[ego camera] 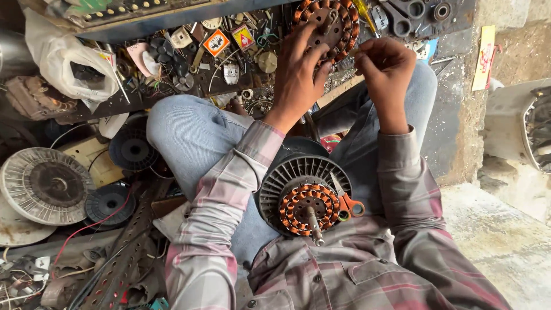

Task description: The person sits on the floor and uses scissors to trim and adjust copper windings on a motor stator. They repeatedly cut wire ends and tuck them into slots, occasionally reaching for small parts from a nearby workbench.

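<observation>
My left hand point(298, 72) lies flat and spread against the round motor winding point(328, 26) propped in front of me, fingers fanned across its lower rim and steadying it. The winding is a ring of copper-coloured coils, glossy and tightly wrapped, set around a dull metal centre plate. My right hand point(383, 64) is curled narrow just beside the winding's right edge, fingertips pinched together; whatever they pinch is too fine to make out.

In my lap, between my knees, rests a second motor point(304, 201): a grey ribbed housing shaped like a shallow bowl, the same copper coils ringed inside it, and a bare steel shaft pointing toward me. Scissors with orange handles point(351, 205) lie against its right side, touching the housing.

My legs are in faded blue denim; both sleeves are soft plaid in grey and pink.

To my left, on the floor, sit a round pale ribbed fan cover point(46, 185), black plastic spools point(132, 150), a perforated metal strip point(123, 252) and a white plastic bag point(63, 57), amid loose wires and small parts. The concrete floor point(505, 229) to my right is rough and grey.
</observation>
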The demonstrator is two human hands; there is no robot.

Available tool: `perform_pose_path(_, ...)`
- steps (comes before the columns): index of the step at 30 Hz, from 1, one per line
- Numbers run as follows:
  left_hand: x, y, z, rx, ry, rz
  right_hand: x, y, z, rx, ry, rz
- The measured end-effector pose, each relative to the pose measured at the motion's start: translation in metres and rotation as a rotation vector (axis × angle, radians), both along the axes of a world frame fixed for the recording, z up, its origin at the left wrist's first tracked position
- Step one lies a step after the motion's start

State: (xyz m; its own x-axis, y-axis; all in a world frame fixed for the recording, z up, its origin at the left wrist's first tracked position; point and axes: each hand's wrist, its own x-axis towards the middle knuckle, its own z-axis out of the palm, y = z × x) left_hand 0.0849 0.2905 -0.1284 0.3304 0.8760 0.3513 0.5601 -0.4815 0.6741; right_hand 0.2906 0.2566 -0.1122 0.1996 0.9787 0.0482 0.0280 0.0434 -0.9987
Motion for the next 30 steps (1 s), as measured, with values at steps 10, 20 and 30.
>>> perform_pose_path(10, -0.002, -0.009, 0.047, -0.374, -0.277, 0.047, -0.021, -0.003, 0.034, -0.028, 0.351, 0.068)
perform_pose_path(20, -0.020, -0.051, 0.067, -0.445, -0.871, -0.307, -0.047, -0.058, 0.065, -0.052, 0.364, 0.131)
perform_pose_path(30, -0.058, -0.014, 0.068, -0.263, -1.065, -0.189, 0.022, -0.052, 0.052, 0.033, 0.427, -0.092)
